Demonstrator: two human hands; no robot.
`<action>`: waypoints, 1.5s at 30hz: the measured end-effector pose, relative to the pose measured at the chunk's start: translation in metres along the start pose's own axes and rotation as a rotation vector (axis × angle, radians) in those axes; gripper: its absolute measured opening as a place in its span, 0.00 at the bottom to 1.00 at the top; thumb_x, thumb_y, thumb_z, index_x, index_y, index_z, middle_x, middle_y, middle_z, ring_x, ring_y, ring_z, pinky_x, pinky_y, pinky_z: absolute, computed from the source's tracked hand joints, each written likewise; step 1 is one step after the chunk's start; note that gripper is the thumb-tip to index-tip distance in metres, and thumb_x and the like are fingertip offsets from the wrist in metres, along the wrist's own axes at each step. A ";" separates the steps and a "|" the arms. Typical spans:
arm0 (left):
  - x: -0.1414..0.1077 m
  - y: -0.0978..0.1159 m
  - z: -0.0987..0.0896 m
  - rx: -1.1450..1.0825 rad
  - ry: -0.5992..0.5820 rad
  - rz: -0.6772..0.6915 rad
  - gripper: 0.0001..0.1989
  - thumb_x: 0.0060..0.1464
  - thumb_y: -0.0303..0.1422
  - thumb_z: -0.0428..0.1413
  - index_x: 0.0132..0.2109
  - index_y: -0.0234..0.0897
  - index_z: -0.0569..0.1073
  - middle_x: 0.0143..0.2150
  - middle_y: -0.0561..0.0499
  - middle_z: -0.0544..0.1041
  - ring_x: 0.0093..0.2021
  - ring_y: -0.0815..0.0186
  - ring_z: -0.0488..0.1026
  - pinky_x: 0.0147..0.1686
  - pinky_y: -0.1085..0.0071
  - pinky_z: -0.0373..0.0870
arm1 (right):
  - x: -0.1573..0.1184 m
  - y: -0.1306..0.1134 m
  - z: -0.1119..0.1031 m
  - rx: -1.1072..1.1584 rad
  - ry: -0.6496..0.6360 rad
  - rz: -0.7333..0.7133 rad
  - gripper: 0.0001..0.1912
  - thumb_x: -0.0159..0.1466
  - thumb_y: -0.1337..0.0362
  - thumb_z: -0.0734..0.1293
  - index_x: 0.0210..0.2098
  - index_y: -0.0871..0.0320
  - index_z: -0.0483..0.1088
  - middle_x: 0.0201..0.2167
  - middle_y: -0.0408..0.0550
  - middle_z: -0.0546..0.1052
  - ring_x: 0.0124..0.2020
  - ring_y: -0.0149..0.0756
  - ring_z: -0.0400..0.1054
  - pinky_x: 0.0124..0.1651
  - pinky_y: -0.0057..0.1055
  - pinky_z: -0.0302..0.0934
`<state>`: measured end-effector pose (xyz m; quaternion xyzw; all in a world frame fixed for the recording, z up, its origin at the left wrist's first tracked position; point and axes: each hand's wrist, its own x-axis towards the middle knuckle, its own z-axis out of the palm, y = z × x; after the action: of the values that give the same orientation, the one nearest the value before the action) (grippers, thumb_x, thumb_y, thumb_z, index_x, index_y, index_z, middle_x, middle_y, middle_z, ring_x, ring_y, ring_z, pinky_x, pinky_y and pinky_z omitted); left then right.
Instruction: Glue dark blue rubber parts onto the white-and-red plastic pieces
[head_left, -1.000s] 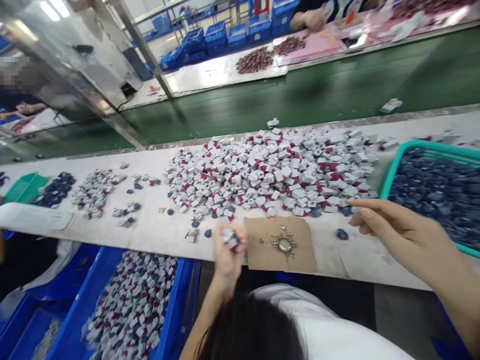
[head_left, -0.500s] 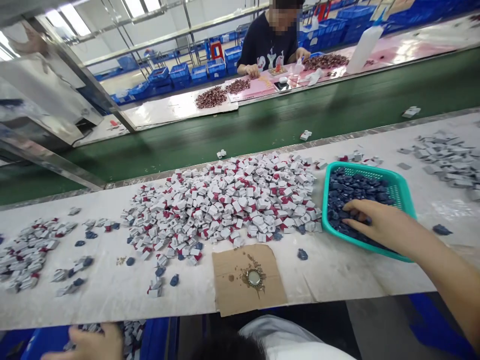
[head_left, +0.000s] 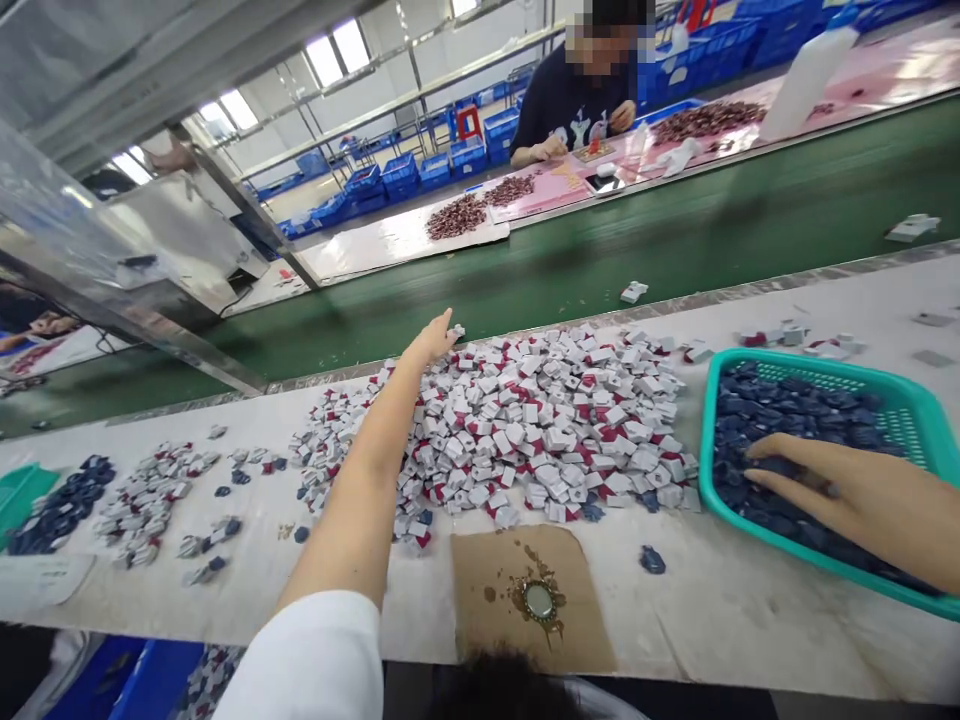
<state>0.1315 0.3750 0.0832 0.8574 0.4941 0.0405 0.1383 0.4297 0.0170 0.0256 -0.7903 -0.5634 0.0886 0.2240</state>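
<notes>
The right hand [head_left: 847, 505] lies in a teal plastic basket [head_left: 817, 378], fingers loosely spread on dark blue pieces [head_left: 780, 410] and showing no clear grip. A white sleeve [head_left: 315, 655] leads to the outstretched left arm, which crosses a heap of white-and-red pieces [head_left: 547, 430]. The left hand [head_left: 433, 338] reaches the heap's far edge, fingers straight and together; whether it holds anything cannot be told. Nearer, a cardboard square [head_left: 525, 600] carries a round metal-rimmed disc [head_left: 538, 601]. At left, a paper sheet [head_left: 41, 580] has print too blurred to read. Beyond a green conveyor belt [head_left: 600, 255], a co-worker [head_left: 581, 100] sits at a pink mat [head_left: 540, 190], near a white plastic bottle [head_left: 810, 75] and blue crates [head_left: 420, 172]
</notes>
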 end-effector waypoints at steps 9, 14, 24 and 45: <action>0.030 0.000 0.010 0.045 0.010 0.011 0.15 0.59 0.36 0.54 0.50 0.31 0.70 0.50 0.44 0.71 0.48 0.61 0.71 0.49 0.56 0.70 | -0.070 -0.085 0.005 0.848 -0.323 0.251 0.15 0.63 0.50 0.63 0.40 0.53 0.69 0.20 0.44 0.66 0.18 0.32 0.60 0.17 0.26 0.56; -0.011 -0.006 -0.013 -0.038 0.208 -0.001 0.12 0.59 0.33 0.54 0.45 0.26 0.70 0.50 0.40 0.71 0.52 0.61 0.66 0.56 0.62 0.60 | -0.087 -0.144 0.054 0.984 -0.676 0.136 0.18 0.68 0.52 0.58 0.50 0.58 0.64 0.24 0.43 0.70 0.20 0.30 0.65 0.24 0.26 0.64; -0.269 -0.017 0.018 -0.731 0.480 -0.228 0.17 0.62 0.45 0.44 0.49 0.38 0.66 0.30 0.52 0.68 0.21 0.72 0.60 0.19 0.74 0.57 | -0.091 -0.176 0.099 0.192 -0.333 -0.576 0.15 0.70 0.66 0.53 0.48 0.59 0.67 0.33 0.50 0.74 0.32 0.36 0.71 0.34 0.31 0.67; -0.352 0.027 0.094 -1.674 0.052 -0.596 0.23 0.40 0.36 0.67 0.46 0.35 0.78 0.40 0.45 0.80 0.38 0.63 0.75 0.29 0.75 0.73 | -0.081 -0.178 0.093 -0.156 -0.445 -0.715 0.08 0.66 0.70 0.55 0.34 0.58 0.65 0.28 0.47 0.74 0.25 0.36 0.70 0.23 0.27 0.55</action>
<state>-0.0052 0.0416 0.0239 0.3095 0.5082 0.3702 0.7134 0.2132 0.0123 0.0148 -0.5215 -0.8415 0.1307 0.0530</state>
